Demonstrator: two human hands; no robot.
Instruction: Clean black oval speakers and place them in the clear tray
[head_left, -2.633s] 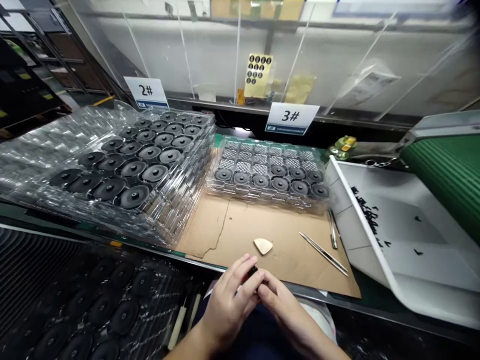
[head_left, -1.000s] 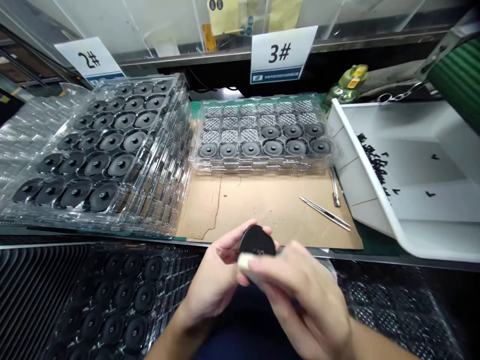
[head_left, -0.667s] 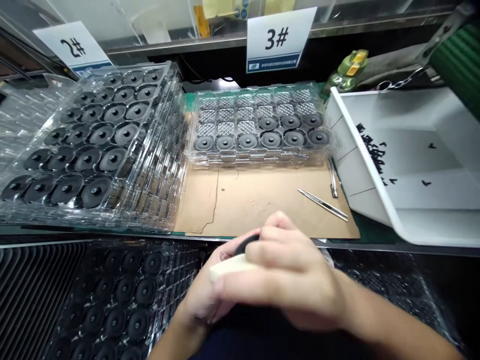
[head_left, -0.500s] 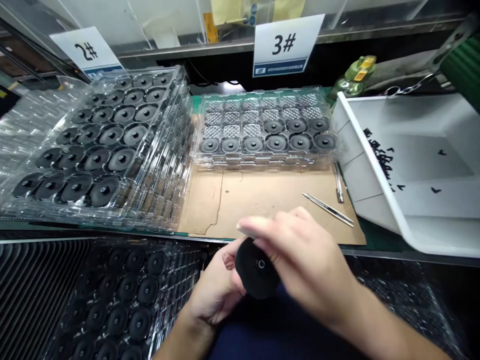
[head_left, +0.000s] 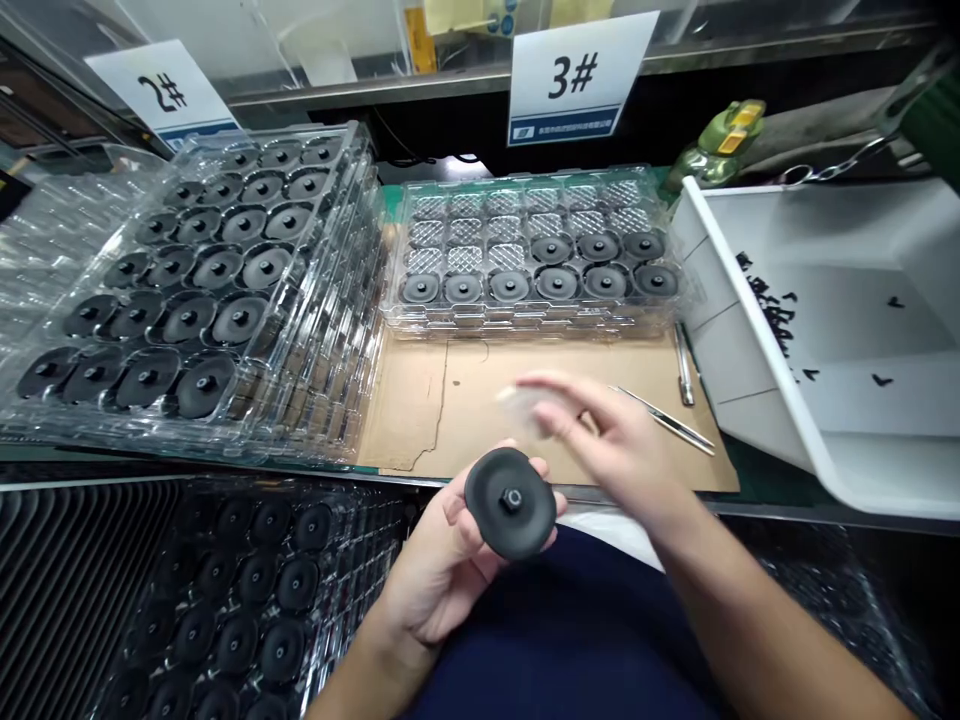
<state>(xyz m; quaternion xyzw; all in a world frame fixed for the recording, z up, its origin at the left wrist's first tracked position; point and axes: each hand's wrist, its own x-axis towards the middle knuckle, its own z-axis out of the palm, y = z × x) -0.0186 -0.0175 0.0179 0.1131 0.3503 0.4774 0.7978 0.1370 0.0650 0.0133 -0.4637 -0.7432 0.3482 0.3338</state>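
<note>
View: one camera, worn on the person's head, above and behind the left hand [head_left: 442, 580] and its black disc [head_left: 511, 503].
Facing: forward and down, over the grip.
Nearness: close; the grip sat low in frame, just below centre.
Beyond the grip: a cardboard sheet [head_left: 420, 410], then clear blister trays [head_left: 525, 322], then a "3#" card [head_left: 583, 75].

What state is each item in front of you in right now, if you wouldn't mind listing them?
Left hand, cradling the disc, palm up.
Black round disc with central stud, held with stud facing up.
Right hand, raised over the cardboard, blurred.
Clear plastic tray, front pockets filled with discs, back pockets empty.
Steel tweezers, lying on the cardboard.
White plastic bin, holding scattered black bits.
</note>
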